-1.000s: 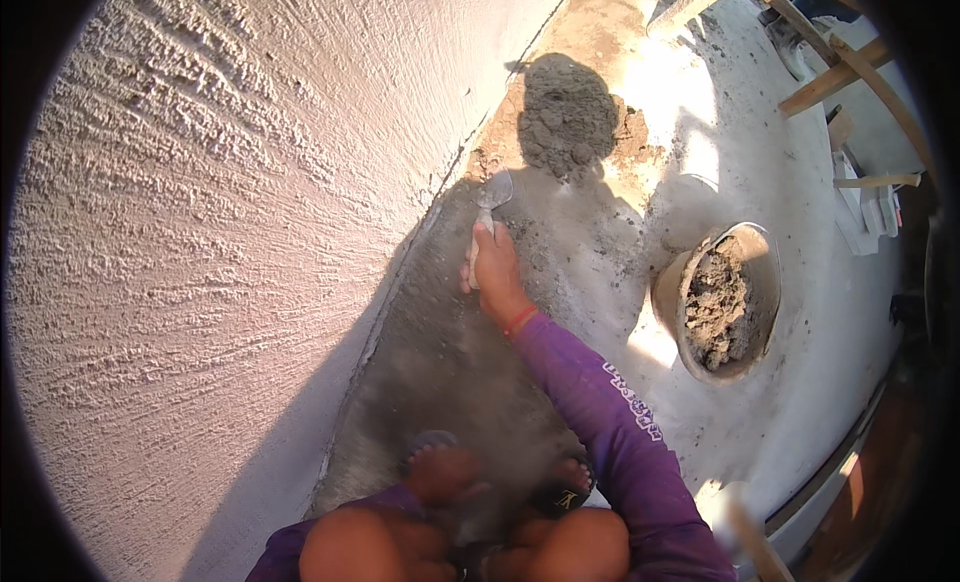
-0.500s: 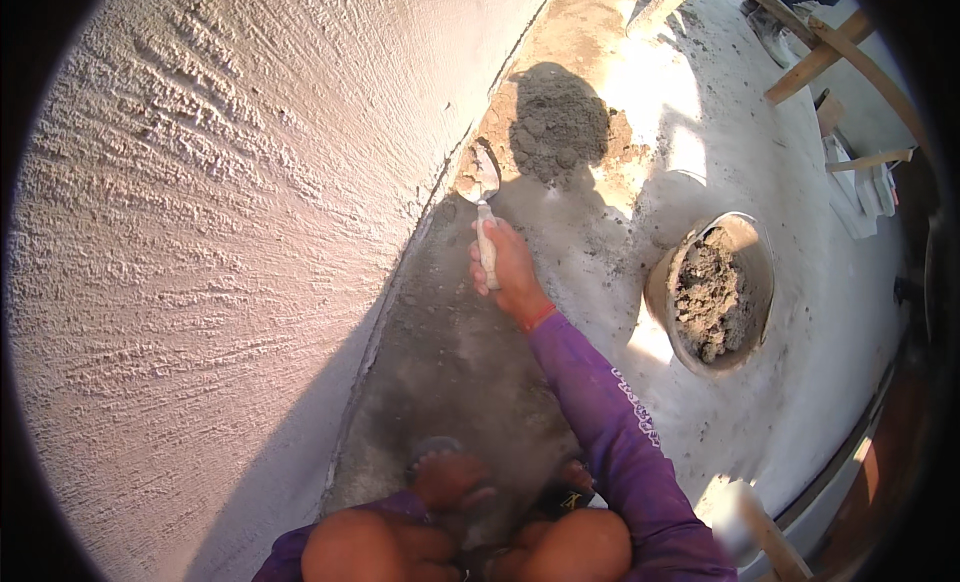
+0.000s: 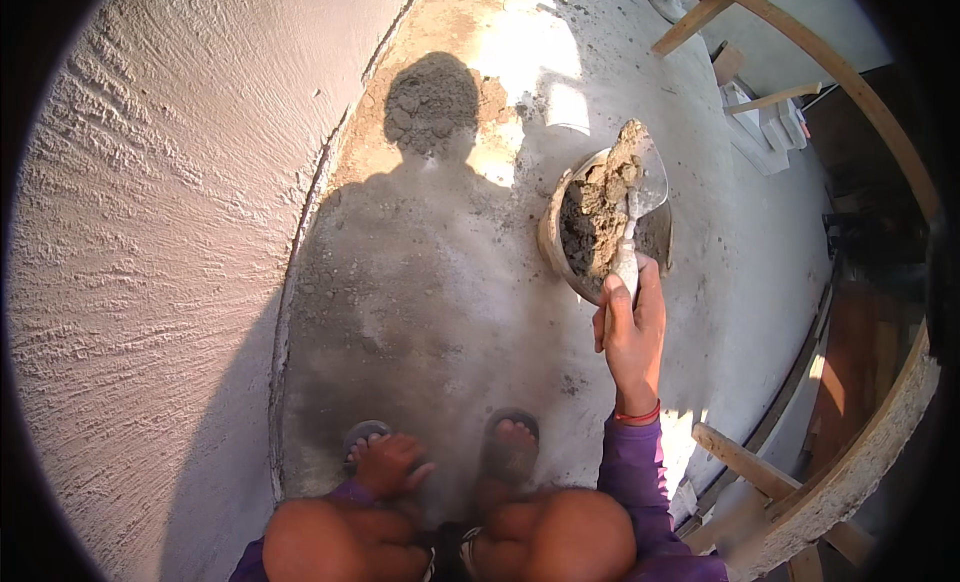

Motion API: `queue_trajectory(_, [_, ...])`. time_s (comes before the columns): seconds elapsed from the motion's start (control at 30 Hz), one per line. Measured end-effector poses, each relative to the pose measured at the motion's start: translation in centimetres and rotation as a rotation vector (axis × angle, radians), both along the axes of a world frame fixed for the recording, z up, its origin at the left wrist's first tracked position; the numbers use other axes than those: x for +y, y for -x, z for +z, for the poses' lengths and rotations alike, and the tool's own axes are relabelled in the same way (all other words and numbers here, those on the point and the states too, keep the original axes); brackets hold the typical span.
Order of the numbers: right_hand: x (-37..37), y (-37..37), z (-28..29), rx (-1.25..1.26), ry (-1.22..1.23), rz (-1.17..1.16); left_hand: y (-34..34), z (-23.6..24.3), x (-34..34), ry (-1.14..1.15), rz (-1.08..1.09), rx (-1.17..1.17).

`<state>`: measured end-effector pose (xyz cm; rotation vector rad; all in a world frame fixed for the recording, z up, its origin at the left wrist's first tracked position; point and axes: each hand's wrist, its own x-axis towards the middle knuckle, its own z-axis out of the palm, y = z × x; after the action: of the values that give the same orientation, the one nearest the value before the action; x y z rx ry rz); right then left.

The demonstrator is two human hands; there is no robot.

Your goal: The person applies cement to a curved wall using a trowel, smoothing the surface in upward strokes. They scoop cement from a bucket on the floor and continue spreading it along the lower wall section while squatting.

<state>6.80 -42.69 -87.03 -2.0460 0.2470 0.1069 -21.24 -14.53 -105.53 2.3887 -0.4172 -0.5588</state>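
Observation:
A pointed trowel is in my right hand, its handle gripped by curled fingers. Wet grey-brown mortar lies along the left part of the blade. The blade is over a round bucket, partly hiding its opening, and more mortar shows inside. Low between my knees, my left hand hangs by my left sandalled foot, holding nothing, with the thumb apart from the fingers. Whether it touches the foot I cannot tell.
A rough plastered wall rises along the left. Mortar lies heaped on the concrete floor ahead, under my shadow. Wooden braces stand at the far right, and timber boards lie near right.
My right hand has carried the trowel from the wall's base rightward to the bucket, and the blade now bears a load of mortar. The view has shifted to the right.

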Motion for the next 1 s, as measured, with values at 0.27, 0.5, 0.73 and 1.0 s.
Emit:
queue_trajectory(0.27, [2.7, -1.4, 0.2, -0.151, 0.079, -0.016, -0.6, 1.2, 0.7, 0.007, 0.016, -0.069])
queue_trajectory(0.5, [14.3, -8.6, -18.6, 0.345, -0.469, -0.062, -0.7, 0.4, 0.3, 0.015, 0.001, 0.004])
queue_trajectory(0.73, [26.3, -16.5, -20.7, 0.275, -0.608, 0.015, 0.0, -0.1, 0.8, 0.084, 0.028, -0.075])
queue_trajectory(1.0, [23.4, -17.8, -22.4, 0.367, -0.820, 0.061, -0.6, 0.9, 0.4, 0.015, -0.024, -0.019])
